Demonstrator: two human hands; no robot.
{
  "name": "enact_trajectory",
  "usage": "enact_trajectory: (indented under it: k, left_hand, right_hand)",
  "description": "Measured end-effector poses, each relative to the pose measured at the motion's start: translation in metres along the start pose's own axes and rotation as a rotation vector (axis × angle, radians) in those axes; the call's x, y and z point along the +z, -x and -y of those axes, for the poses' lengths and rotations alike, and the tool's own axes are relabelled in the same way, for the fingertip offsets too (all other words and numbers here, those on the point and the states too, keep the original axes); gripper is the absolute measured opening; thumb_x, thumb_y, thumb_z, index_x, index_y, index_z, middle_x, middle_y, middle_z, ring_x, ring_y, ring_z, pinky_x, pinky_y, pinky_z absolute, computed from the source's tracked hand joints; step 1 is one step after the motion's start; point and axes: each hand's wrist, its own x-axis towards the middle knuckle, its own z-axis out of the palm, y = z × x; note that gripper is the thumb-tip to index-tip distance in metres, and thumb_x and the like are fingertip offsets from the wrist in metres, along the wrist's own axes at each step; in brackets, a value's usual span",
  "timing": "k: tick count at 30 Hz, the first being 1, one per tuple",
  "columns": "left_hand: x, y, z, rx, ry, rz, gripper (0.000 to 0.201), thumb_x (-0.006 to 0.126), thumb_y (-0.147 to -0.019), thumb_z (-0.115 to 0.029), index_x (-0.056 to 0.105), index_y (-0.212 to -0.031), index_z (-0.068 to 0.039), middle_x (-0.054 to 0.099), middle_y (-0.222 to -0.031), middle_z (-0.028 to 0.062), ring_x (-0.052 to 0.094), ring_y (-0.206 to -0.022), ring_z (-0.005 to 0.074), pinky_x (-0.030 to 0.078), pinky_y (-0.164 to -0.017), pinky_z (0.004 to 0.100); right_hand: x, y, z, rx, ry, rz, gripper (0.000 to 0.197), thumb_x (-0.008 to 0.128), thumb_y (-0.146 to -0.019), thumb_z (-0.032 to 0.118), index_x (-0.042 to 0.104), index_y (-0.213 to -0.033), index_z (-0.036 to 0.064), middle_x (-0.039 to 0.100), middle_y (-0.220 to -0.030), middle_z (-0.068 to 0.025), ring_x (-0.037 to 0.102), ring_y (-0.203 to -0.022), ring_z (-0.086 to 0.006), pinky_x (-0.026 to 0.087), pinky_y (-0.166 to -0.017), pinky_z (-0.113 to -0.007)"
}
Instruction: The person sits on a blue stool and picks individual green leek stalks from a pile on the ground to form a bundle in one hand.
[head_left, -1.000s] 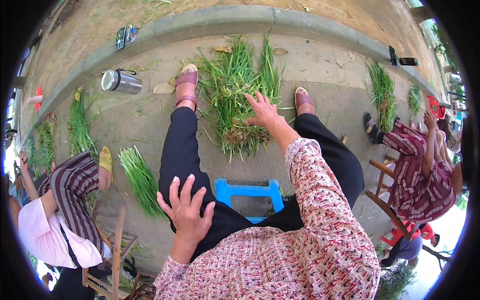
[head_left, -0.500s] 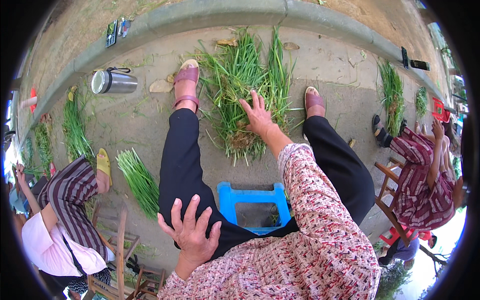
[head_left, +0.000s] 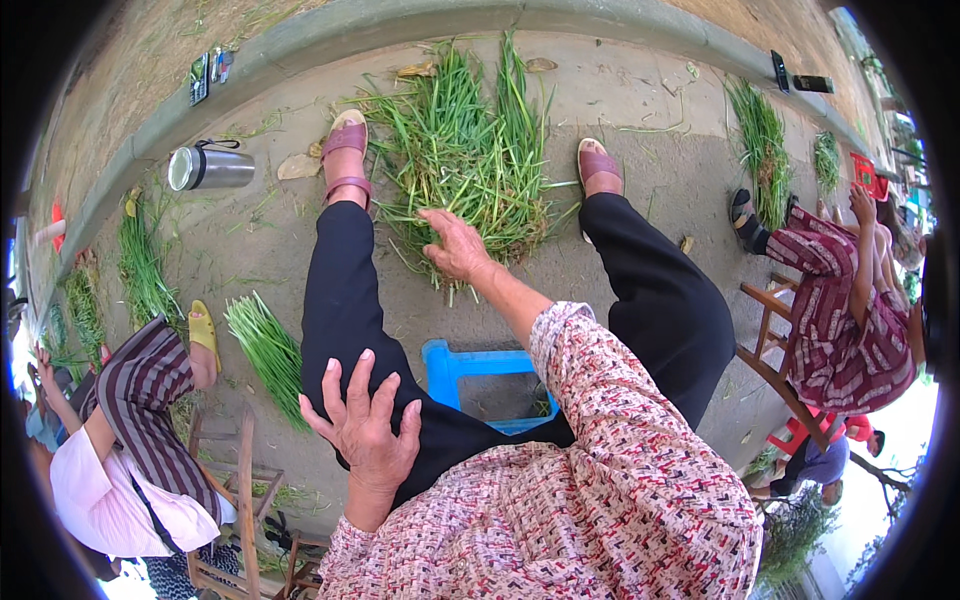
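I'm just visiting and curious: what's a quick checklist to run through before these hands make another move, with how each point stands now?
1. Left hand free: ok; fingers spread on the left black trouser leg, nothing seen in it.
2. Right hand within reach of the loose pile of green stalks: ok; at its near edge.
3. Right hand empty: cannot tell; its palm is hidden.
4. Loose stalks lined up: not ok; many cross one another.
5. Separate green bundle tidy: ok; stalks side by side.
6. Steel tumbler away from the pile: ok; beyond the left sandal.
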Motion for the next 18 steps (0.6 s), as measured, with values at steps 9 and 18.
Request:
enact_trajectory:
  k: [9,18]
  left_hand:
    - [-0.001,-0.002,-0.003,-0.005,-0.005,0.034,0.028,0.069,-0.073,-0.028,0.067,-0.097,-0.014,0.049,-0.135,0.0035,0.029,-0.134,0.0329,0.005,-0.105,0.0623]
    - [0.000,-0.007,-0.003,-0.007,-0.033,0.054,0.029,0.067,-0.075,-0.031,0.067,-0.099,-0.014,0.048,-0.135,0.0030,0.029,-0.133,0.0340,0.003,-0.104,0.0627]
  right_hand:
    - [-0.028,0.043,-0.105,0.579,0.057,-0.648,0.091,0.080,-0.062,0.018,0.032,-0.139,0.0084,0.037,-0.136,-0.0250,0.034,-0.128,-0.0399,0.032,-0.105,-0.043]
    - [-0.007,0.007,-0.080,0.529,0.039,-0.589,0.044,0.066,-0.065,-0.001,0.054,-0.107,0.0068,0.050,-0.104,-0.0175,0.051,-0.099,-0.0350,0.043,-0.089,-0.042]
